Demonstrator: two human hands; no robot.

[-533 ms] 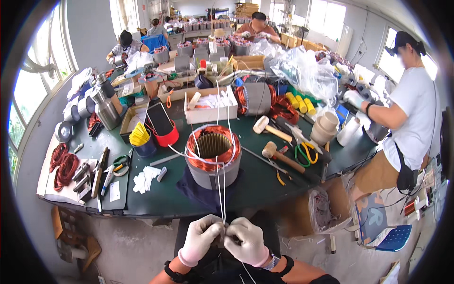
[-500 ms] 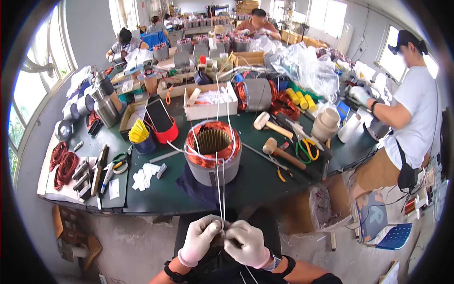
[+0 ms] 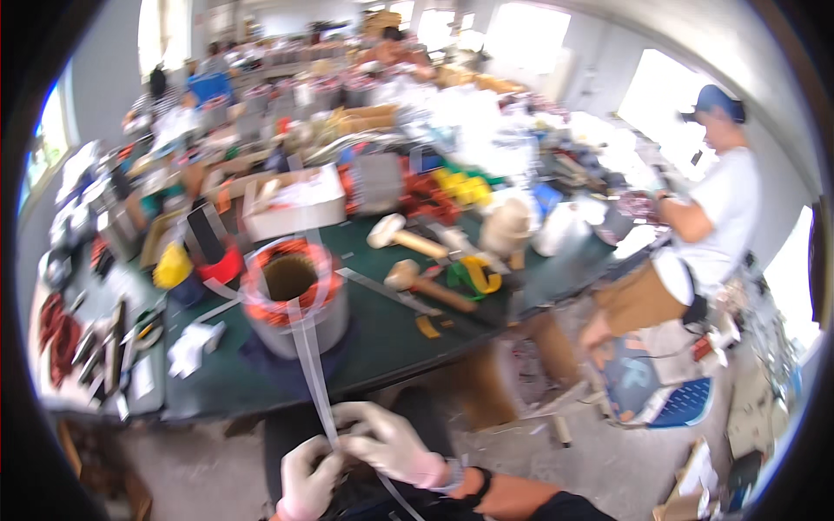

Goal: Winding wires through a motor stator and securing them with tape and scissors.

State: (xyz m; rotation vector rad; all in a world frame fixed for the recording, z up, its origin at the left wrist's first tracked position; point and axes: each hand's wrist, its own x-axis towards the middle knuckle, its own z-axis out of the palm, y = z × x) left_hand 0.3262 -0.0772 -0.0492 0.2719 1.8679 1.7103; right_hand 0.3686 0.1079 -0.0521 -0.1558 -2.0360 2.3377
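Both my hands wear pale gloves and are just off the table's near edge, close together at the bottom. My left hand (image 3: 311, 476) is closed on a white cord (image 3: 316, 386). Its fingers are partly blurred. My right hand (image 3: 388, 440) pinches the same cord beside it, and a loose tail trails down below. The doubled cord runs taut up to a motor stator (image 3: 300, 335), a grey cylinder with an orange-red copper winding round its top. More white cord loops over the winding. A dark cloth lies under the stator.
Right of the stator lie two mallets (image 3: 439, 292) and scissors (image 3: 473, 276). A white box (image 3: 300, 213) and a red holder (image 3: 223, 270) stand behind it. Hand tools (image 3: 115, 343) lie on the left. A carton (image 3: 521, 369) sits below the table; a co-worker (image 3: 725, 204) stands at right.
The view has swung right and blurred, so the table and stator appear farther left. My hands stay on the cord, the right now slightly higher than the left.
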